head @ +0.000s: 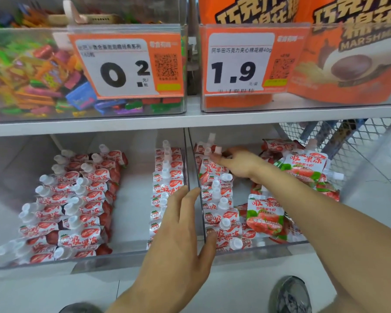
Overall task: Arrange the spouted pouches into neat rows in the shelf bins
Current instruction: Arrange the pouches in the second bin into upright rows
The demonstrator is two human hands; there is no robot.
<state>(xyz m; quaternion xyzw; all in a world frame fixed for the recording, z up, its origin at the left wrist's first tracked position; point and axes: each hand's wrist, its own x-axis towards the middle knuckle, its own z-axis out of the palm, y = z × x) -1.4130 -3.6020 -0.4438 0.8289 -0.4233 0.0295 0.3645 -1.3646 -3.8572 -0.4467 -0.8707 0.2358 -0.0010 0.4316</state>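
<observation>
Two clear shelf bins sit side by side on the lower shelf. The left bin (131, 256) holds two overlapping rows of red-and-white spouted pouches (77, 199) and one upright row (165, 190) along its right wall. The right bin (264, 247) has a row of pouches (217, 199) along its left wall and loose pouches (266, 215) piled to the right. My right hand (237, 163) reaches deep into the right bin, fingers pinching a pouch (209, 147) by its spout end. My left hand (181, 236) is spread flat over the divider between the bins, holding nothing.
The upper shelf carries a bin of mixed coloured candies (43, 73) with a 0.2 price tag and a bin of orange marshmallow bags (348, 64) with a 1.9 tag. A wire mesh basket (339, 141) stands at the right. My shoes (291, 294) are on the tiled floor.
</observation>
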